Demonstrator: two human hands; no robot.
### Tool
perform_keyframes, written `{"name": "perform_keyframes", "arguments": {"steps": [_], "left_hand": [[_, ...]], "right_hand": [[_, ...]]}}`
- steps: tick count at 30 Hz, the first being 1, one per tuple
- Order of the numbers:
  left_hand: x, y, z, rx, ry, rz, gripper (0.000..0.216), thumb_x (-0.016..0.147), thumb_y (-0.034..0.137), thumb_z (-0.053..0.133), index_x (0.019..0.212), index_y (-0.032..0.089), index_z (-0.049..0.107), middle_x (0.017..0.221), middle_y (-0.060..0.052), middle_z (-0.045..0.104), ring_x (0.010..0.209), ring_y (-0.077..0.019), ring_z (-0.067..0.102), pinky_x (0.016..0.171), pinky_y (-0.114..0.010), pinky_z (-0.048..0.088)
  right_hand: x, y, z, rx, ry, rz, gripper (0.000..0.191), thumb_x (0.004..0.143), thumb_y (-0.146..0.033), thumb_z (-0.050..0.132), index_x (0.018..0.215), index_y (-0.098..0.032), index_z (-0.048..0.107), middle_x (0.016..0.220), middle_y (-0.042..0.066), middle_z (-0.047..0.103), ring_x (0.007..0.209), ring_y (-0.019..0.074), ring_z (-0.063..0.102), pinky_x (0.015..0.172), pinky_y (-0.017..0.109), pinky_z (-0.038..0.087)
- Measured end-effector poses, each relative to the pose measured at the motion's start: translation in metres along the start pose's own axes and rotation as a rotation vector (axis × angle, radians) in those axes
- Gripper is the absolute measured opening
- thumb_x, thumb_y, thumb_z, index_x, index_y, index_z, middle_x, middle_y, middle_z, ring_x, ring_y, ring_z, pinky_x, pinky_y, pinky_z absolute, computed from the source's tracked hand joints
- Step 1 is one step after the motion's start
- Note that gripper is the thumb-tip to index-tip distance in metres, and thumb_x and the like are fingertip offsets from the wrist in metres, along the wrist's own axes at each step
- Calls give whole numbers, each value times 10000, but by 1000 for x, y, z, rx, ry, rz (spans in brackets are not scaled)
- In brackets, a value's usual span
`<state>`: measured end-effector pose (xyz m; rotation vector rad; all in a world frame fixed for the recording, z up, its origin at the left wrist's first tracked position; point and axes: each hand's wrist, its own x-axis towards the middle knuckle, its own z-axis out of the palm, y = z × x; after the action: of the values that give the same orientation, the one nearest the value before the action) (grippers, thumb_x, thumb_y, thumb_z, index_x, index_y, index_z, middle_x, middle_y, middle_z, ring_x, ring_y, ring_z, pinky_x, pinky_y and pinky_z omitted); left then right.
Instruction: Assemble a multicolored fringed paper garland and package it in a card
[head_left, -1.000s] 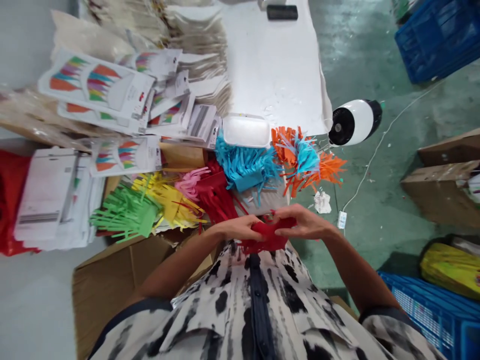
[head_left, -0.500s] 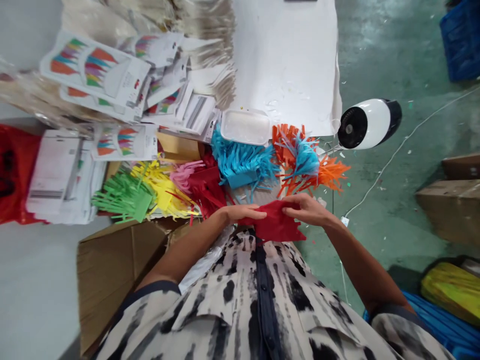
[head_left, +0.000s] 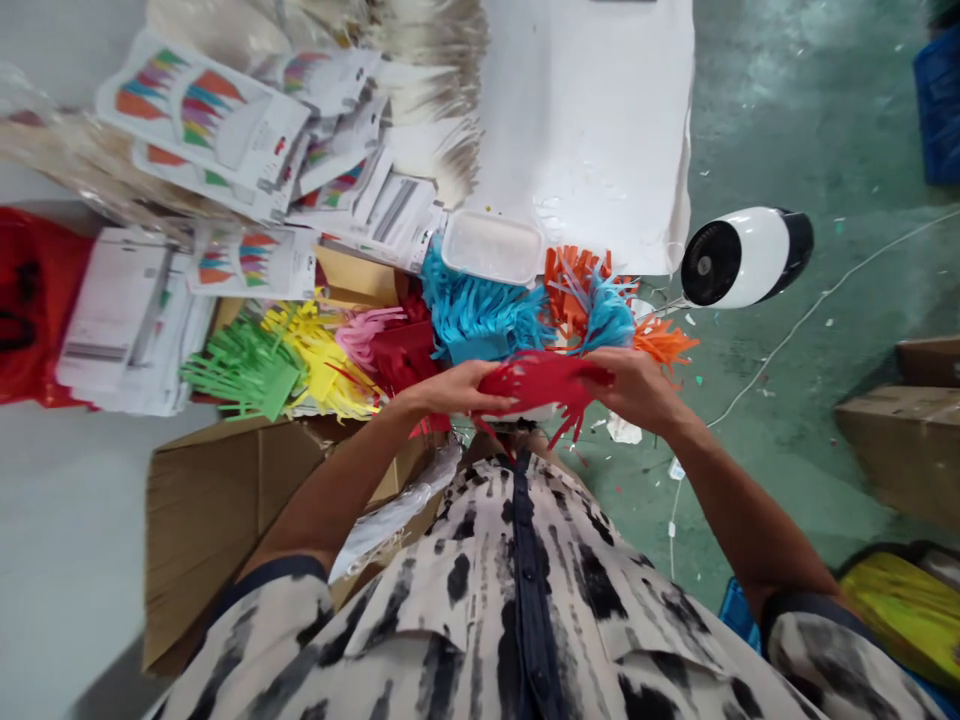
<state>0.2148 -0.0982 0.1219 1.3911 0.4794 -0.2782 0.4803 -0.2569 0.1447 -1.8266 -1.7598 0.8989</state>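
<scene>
Both of my hands grip a red fringed paper piece (head_left: 544, 383) in front of my chest. My left hand (head_left: 450, 392) pinches its left end and my right hand (head_left: 637, 385) holds its right end. Red fringe strands hang down from its lower edge. Just beyond it lie stacks of cut fringe paper: green (head_left: 244, 368), yellow (head_left: 322, 360), pink (head_left: 364, 335), dark red (head_left: 401, 355), blue (head_left: 480, 315) and an orange and blue bunch (head_left: 592, 305).
Printed packaging cards (head_left: 202, 115) are piled at the upper left. A white plastic box (head_left: 491, 247) sits beside a white sheet (head_left: 585, 120). A small white fan (head_left: 739, 260) stands on the right. An open cardboard box (head_left: 217, 510) is at my lower left.
My hands have lifted the red paper up and away from my chest, towards the blue stack. Its fringe now hangs loose below it.
</scene>
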Motion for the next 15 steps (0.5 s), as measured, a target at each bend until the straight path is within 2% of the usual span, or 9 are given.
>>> {"name": "perform_keyframes", "arguments": {"steps": [2,5,8,9,10,11,12,14,15], "left_hand": [[-14,10,-4,115,275,80,562,880,475,770,1341,163,684,1180,-77,750,1008,-201,694,861,-283,563],[-36,10,-1,321,763,191,507,904,363,728,1377,191,666,1239,-76,736,1084,-214,691,968,-325,554],[-54,-18,21,499,1230,249,367,925,241,653,1288,201,692,1281,-86,705,1186,-231,656,1080,-371,507],[-58,-34,32,516,1305,223,300,941,232,624,1229,201,703,1247,-90,706,1193,-236,649,1083,-378,503],[-59,-53,45,497,1302,184,245,964,238,598,1181,200,703,1204,-91,709,1170,-234,653,1065,-376,512],[-59,-73,58,460,1200,139,208,980,247,579,1139,198,705,1152,-89,716,1118,-229,666,1029,-370,528],[-56,-94,71,428,990,67,200,999,258,561,1115,200,714,1131,-89,723,1097,-226,672,1024,-370,530],[-44,-135,94,368,470,-122,234,1028,257,537,1170,198,713,1230,-111,717,1178,-238,657,1084,-395,505],[-36,-153,103,349,335,-152,190,1002,250,596,1114,188,737,1202,-118,731,1176,-257,664,1090,-413,508]], "right_hand": [[-1,-11,-10,-171,251,-84,165,998,-256,634,979,-216,793,915,46,778,845,195,670,823,340,459],[-10,-25,-11,-343,501,-181,179,1010,-239,639,1111,-273,782,1015,47,795,962,219,681,941,400,445],[-21,-22,21,-456,574,-205,234,1006,-211,646,1183,-308,764,1042,40,795,1015,230,672,978,426,409],[-24,-16,39,-475,554,-207,251,1006,-201,648,1196,-319,760,1038,32,798,1026,228,668,990,428,391],[-27,-7,59,-486,507,-203,270,1006,-187,645,1211,-322,756,1034,26,801,1042,224,662,1009,426,372],[-29,3,81,-487,444,-206,279,1008,-177,642,1218,-322,755,1039,23,804,1052,216,655,1019,418,355],[-30,15,103,-479,378,-218,279,1012,-168,633,1212,-317,758,1042,21,806,1060,210,649,1019,409,342],[-32,38,143,-451,247,-172,276,1029,-151,591,1187,-296,766,1063,27,810,1085,203,640,1032,403,321],[-32,48,159,-443,205,-140,279,1033,-152,580,1184,-290,768,1074,30,811,1093,203,638,1034,401,321]]}}
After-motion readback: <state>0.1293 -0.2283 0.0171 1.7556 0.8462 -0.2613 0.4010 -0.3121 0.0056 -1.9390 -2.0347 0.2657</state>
